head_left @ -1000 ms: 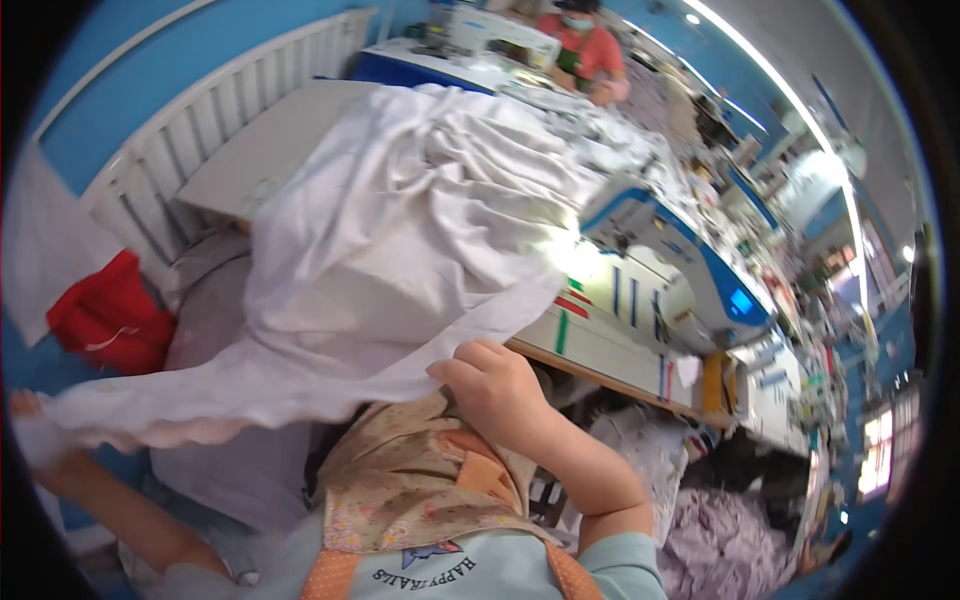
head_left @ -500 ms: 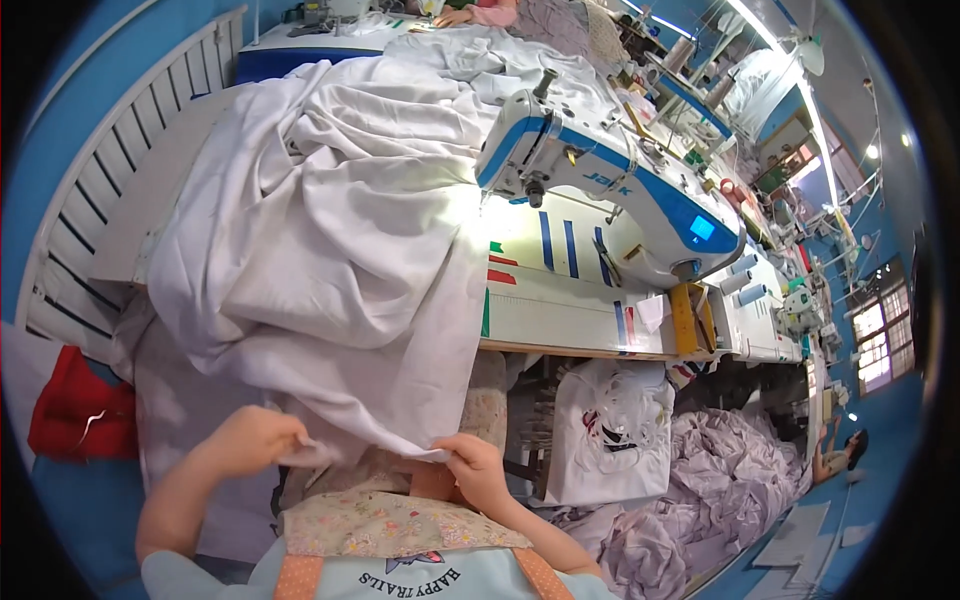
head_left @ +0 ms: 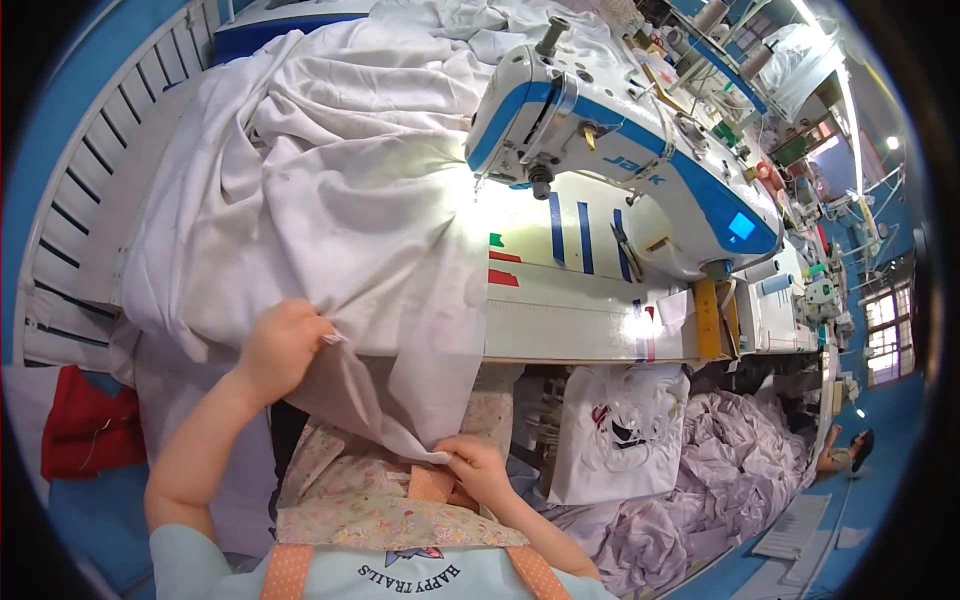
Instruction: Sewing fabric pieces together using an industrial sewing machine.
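Observation:
A large sheet of white fabric (head_left: 300, 190) lies in folds over the left of the sewing table and hangs off its front edge toward me. My left hand (head_left: 285, 350) pinches the fabric's edge beside the table front. Lower and to the right, my right hand (head_left: 475, 468) grips the same edge just above my flowered apron (head_left: 400, 520). Between both hands the edge runs slanting and slightly gathered. Beyond them stands a white and blue sewing machine (head_left: 620, 150), its lit needle area next to the fabric's right side.
Thread snips (head_left: 627, 250) and blue tape strips (head_left: 586, 238) lie on the tabletop (head_left: 560, 320). A white bag (head_left: 620, 440) hangs below the table, beside heaped pale fabric (head_left: 730, 480). Red cloth (head_left: 90, 425) is at the left, near a white railing (head_left: 90, 170).
My left hand has moved up and to the right, lifting its part of the fabric edge toward the table. My right hand has stayed nearly in place. The view has shifted slightly.

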{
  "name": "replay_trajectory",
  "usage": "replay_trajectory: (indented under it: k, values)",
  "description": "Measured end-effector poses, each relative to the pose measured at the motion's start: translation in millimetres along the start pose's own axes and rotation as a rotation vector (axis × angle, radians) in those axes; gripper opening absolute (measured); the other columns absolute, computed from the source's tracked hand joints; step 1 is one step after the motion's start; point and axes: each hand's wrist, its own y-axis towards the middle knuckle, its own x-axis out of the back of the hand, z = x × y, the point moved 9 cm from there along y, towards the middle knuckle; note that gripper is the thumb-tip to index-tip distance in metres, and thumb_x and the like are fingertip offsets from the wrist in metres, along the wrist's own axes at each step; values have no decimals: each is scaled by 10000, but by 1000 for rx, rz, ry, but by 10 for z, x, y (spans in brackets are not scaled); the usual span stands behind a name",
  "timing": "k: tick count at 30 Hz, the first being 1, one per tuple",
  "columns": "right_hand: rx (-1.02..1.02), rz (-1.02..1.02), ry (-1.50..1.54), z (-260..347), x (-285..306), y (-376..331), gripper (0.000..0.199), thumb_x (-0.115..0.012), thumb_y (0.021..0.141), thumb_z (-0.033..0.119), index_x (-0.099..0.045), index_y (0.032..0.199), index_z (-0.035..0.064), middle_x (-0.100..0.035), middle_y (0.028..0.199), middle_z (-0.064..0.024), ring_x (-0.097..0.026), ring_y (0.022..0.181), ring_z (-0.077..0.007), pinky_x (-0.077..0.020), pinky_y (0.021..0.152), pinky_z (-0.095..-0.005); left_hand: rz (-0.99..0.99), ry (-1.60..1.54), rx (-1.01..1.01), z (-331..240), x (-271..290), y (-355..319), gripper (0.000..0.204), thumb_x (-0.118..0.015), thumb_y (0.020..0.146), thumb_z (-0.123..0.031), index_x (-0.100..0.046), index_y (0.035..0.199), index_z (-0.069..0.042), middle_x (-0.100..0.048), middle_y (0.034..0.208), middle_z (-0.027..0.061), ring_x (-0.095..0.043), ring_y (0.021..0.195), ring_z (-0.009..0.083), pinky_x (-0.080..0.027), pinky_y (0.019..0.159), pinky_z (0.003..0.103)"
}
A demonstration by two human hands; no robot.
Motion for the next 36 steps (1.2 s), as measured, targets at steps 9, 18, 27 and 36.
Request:
replay_trajectory:
  k: [9, 18, 27, 36]
  values:
    - [43, 95, 22, 268, 127, -119, 126, -648, 842, 12, -699, 957, 7, -695, 864, -91, -660, 766, -208, -509, 671, -302, -14, 21, 176, 475, 832, 115, 94, -578, 881, -50, -631, 946, -6, -628, 878, 160, -604, 816, 367, -478, 740, 385]
    - [121, 46, -4, 524, 223, -272, 164, -647, 806, -9, -708, 955, 20, -708, 902, -116, -679, 809, -256, -518, 705, -319, 20, 0, 446, 1397, 1095, 392, 176, -589, 971, -158, -616, 930, 10, -553, 765, 6, -514, 743, 129, -426, 723, 264]
    - [116, 141, -13, 643, 238, -353, 240, -661, 786, -22, -714, 1009, 45, -704, 953, -125, -675, 896, -298, -528, 783, -354, -88, 363, 246, 1510, 833, 358, 155, -607, 916, -139, -663, 974, -6, -632, 779, 150, -577, 694, 231, -454, 674, 291]
    - [153, 153, -17, 646, 153, -234, 224, -655, 798, -11, -712, 1008, 45, -697, 957, -127, -666, 895, -304, -524, 790, -356, -382, -200, 452, 1492, 1509, 261, 278, -573, 992, -227, -674, 1105, 7, -667, 936, -16, -578, 895, 94, -463, 830, 257]
